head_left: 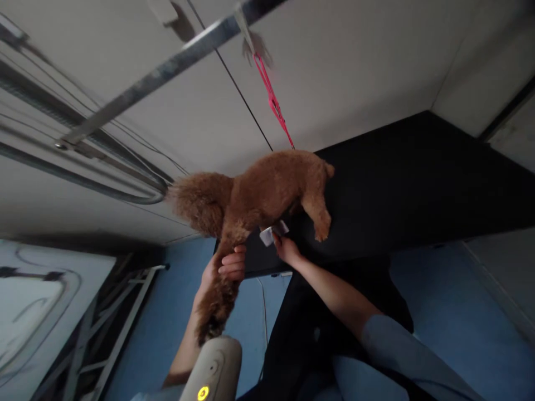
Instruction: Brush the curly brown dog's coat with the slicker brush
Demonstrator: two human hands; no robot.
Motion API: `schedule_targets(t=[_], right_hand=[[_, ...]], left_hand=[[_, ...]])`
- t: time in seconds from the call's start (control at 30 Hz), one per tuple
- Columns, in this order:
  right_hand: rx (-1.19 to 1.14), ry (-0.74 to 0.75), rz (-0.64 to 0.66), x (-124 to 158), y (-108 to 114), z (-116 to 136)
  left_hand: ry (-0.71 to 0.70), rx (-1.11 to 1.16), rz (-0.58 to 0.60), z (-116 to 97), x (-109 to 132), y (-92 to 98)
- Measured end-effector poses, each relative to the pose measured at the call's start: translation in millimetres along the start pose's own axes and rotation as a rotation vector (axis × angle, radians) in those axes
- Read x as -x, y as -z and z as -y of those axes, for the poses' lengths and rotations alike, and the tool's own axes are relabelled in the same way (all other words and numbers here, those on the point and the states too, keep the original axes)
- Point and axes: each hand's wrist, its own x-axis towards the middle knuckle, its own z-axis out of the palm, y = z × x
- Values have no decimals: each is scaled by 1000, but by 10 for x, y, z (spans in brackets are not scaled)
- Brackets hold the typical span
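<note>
A curly brown dog (276, 186) stands on a black table (418, 184), its head to the left and its rear to the right. My left hand (228, 267) is wrapped round the dog's front leg, which stretches down toward me. In my right hand (286, 249) is a small pale tool (273, 232), close under the dog's chest. Below the stretched leg, a light grey device (217, 370) with a glowing yellow ring points up at the fur.
A pink loop (271, 94) hangs from a metal bar (167, 69) down to the dog's back. Bent metal tubing (83, 178) runs along the wall at the left. A white panel and folded metal frame (117, 328) stand at the lower left, above a blue floor.
</note>
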Motion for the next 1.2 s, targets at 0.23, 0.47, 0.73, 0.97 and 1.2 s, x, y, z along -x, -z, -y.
schedule_targets(t=[0.23, 0.47, 0.73, 0.97, 1.2], right_hand=[[205, 163, -146, 308, 230, 185], [299, 315, -203, 445, 419, 274], [485, 333, -233, 507, 791, 276], [608, 498, -228, 587, 1104, 352], [889, 645, -145, 618, 1250, 616]], left_hand=[[-17, -69, -39, -47, 114, 23], [23, -18, 63, -70, 188, 149], [34, -107, -8, 7, 146, 167], [-9, -306, -196, 254, 128, 245], [-82, -522, -261, 458, 81, 543]])
